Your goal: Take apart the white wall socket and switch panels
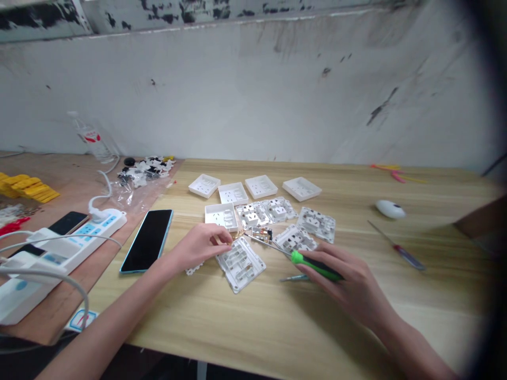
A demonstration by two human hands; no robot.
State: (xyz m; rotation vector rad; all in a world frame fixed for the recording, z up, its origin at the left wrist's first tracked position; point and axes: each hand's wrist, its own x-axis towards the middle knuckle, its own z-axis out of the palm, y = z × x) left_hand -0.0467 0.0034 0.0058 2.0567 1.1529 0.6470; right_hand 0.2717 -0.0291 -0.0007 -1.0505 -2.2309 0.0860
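Note:
My right hand [348,277] is wrapped round the green and black handle of a screwdriver [317,265]. Its thin shaft points up-left, the tip near small brass parts [238,234]. The fingers of my left hand [204,245] are pinched together beside those brass parts, at the top left of a white socket back plate [241,266] with metal contacts. What they pinch is too small to make out. A metal and black part [262,234] lies just behind the shaft. More socket inner plates [295,238] and a white socket cover [221,215] lie beyond the hands.
A phone [147,240] and a white power strip [63,258] with cables are at the left. Behind are more white covers [261,186], a bag of small parts [144,174] and a bottle [93,138]. At right lie a white mouse [390,209] and another screwdriver [407,257].

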